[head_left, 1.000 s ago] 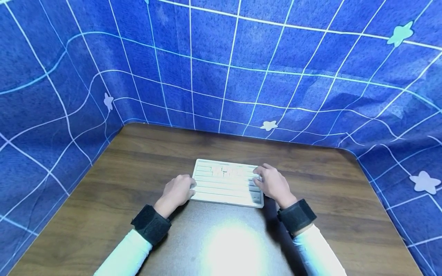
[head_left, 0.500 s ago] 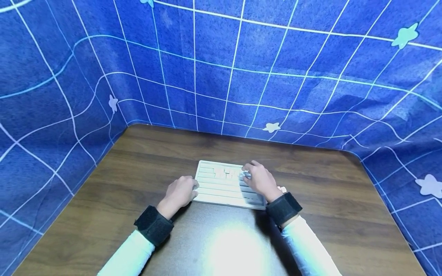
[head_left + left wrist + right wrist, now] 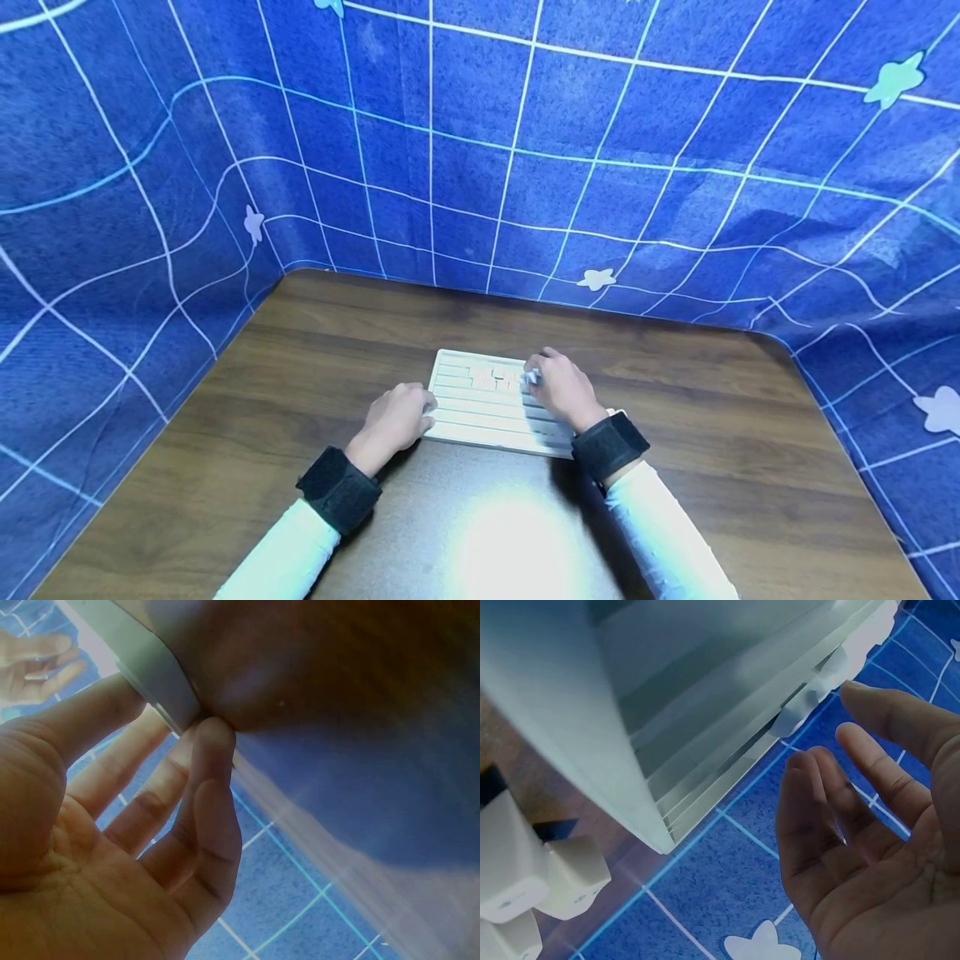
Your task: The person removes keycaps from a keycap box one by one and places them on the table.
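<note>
A white keyboard case [image 3: 487,418] lies on the table, with several ridged rows across it. Small white and pale pink keycaps [image 3: 480,377] stand in its far rows. My left hand [image 3: 397,415] grips the case's left end, thumb on one side of the edge and fingers at the corner in the left wrist view. Over the far right part is my right hand [image 3: 564,387], its fingers bent loosely. In the right wrist view a pale keycap [image 3: 798,714] shows right by the fingertips, with a gap between thumb and forefinger.
Loose white keycaps [image 3: 574,877] lie beside the right end of the case, mostly behind the right wrist in the head view. The wooden table [image 3: 360,325] meets blue patterned cloth [image 3: 465,125] at the back and sides. Glare brightens the table's near middle.
My right hand has moved left from the right end of the case to its far rows, and its fingers have drawn in slightly. The left hand keeps its grip on the left end.
</note>
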Demonstrator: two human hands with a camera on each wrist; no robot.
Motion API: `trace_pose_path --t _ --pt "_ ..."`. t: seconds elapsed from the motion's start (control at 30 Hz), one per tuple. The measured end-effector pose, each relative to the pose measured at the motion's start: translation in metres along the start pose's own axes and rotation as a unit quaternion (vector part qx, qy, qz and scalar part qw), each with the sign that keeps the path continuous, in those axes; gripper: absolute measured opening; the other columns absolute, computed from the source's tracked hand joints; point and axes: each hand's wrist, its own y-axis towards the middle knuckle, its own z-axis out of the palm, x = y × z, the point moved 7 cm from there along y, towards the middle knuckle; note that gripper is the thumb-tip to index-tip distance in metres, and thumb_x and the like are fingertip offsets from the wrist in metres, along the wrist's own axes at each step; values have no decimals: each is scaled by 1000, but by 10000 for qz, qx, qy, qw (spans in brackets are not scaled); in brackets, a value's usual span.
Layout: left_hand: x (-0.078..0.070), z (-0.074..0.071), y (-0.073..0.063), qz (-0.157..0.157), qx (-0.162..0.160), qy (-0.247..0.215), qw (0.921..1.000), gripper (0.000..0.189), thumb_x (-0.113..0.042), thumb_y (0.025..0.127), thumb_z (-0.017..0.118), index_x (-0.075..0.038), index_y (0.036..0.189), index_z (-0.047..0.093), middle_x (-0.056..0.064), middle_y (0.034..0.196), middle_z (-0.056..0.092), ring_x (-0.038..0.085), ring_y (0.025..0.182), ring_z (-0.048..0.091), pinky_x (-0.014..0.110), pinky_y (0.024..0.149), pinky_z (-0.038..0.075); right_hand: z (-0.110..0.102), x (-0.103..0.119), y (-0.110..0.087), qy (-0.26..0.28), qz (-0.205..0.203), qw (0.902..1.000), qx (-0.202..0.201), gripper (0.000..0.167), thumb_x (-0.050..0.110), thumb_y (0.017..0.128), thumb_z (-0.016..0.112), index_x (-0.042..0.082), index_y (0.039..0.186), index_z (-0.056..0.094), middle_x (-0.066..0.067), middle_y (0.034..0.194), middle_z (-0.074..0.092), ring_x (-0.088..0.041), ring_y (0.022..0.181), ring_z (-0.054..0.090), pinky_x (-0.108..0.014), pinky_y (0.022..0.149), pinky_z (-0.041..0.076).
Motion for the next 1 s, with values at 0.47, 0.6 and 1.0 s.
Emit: trace_pose_path --t 0.47,0.6,1.0 --pt "-1 0 0 7 -39 38 10000 12 -14 88 81 -12 99 77 4 95 70 27 84 69 43 67 57 5 0 4 -212 114 9997 63 12 4 84 76 8 94 72 -16 112 72 -35 105 71 -52 78 60" --pt "0 0 0 1 -40 45 10000 10 -14 88 81 -12 96 76 4 93 69 26 82 68 42 65 56 5 2 4 -276 144 9995 73 11 3 85 75 9 93 72 -14 113 72 -34 99 72 -52 74 60" --pt "0 0 1 34 1 0 10000 23 -13 88 80 -16 76 61 -1 81 58 18 68 53 34 56 45 8 -2 4 -260 432 9985 232 10 2 87 73 10 93 73 -16 121 71 -37 99 72 -54 73 60"
